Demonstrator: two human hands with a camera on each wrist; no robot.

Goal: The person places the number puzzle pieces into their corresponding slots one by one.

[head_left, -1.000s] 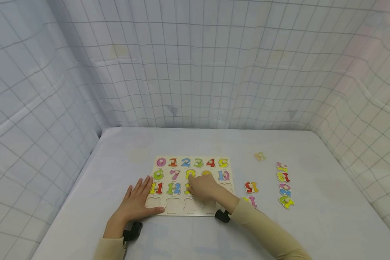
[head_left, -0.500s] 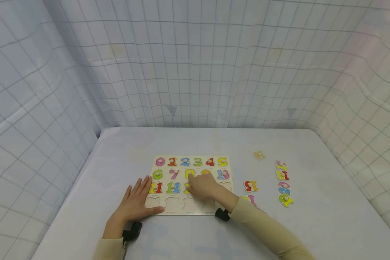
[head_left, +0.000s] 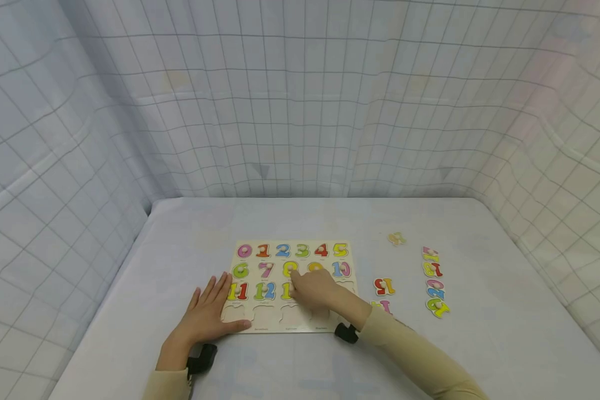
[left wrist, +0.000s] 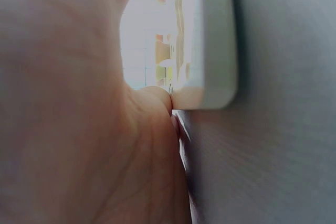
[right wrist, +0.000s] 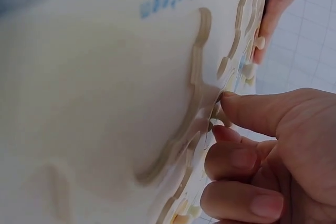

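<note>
A wooden number puzzle board (head_left: 275, 316) lies flat on the table, with knobbed number pieces seated in its upper rows. My left hand (head_left: 207, 316) rests spread along the board's left edge, thumb over the lower left corner. At the third row, my right hand (head_left: 316, 289) pinches a number puzzle piece (head_left: 285, 291) just right of the 12. Its yellow 1 shows; the other digit is hidden behind the fingers. In the right wrist view the thumb and curled fingers (right wrist: 236, 161) meet at the board's surface. The left wrist view shows mostly palm.
Bare recesses line the board's bottom row. To the right lie a 15 piece (head_left: 384, 286) and a partly covered piece (head_left: 381, 306) beside the right sleeve. Farther right, several pieces (head_left: 435, 289) form a column. One pale piece (head_left: 396, 239) lies behind. Gridded curtains (head_left: 300, 111) surround the table.
</note>
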